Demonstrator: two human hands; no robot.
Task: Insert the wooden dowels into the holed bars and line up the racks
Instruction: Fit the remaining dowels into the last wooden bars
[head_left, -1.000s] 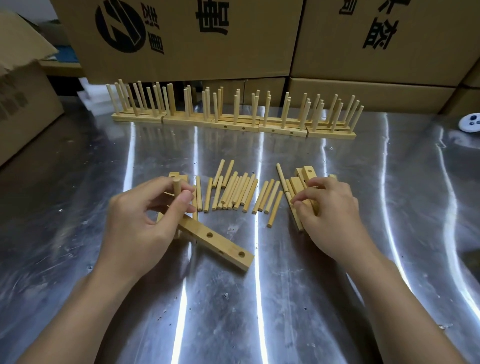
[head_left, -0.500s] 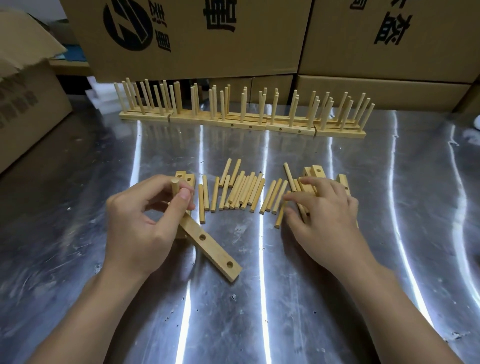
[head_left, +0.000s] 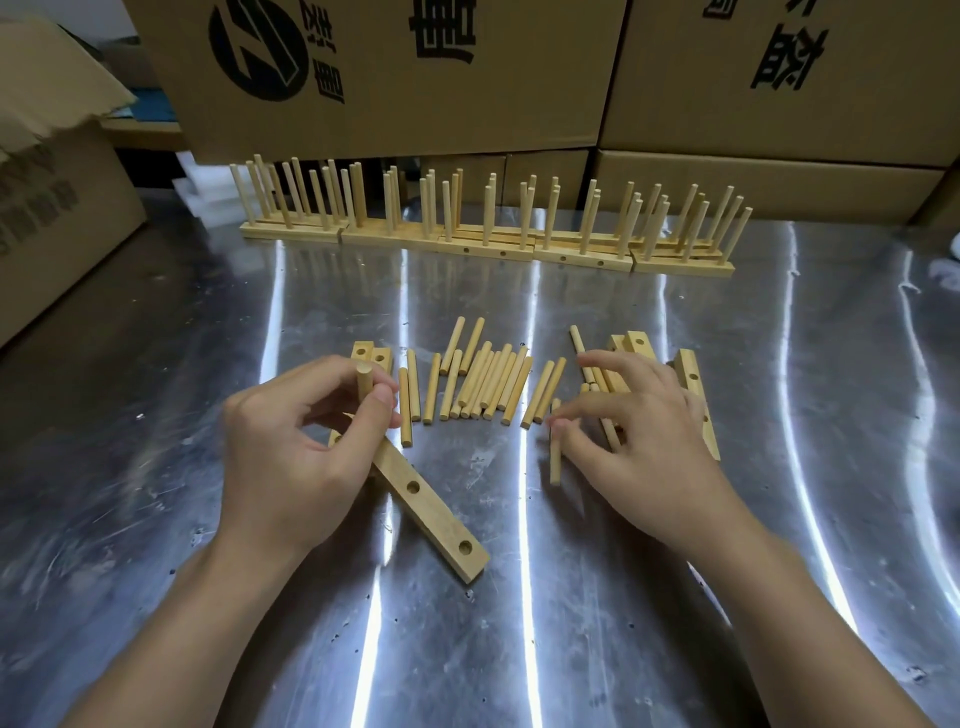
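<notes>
Hides bar's (head_left: 426, 512) far end under left hand (head_left: 280, 457) pinching 1 dowel (head_left: 363, 382). Right hand (head_left: 649, 452) on another dowel (head_left: 555, 462), hold unclear. Racks (head_left: 488, 250) behind.

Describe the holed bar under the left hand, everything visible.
The bar is a flat strip of pale wood with a square-cut near end. It lies flat on the metal table, running diagonally from far left to near right. Two empty round holes show in its top face. Its far part is hidden under the left hand, which pinches an upright dowel above it; whether that dowel sits in a hole is hidden.
</notes>
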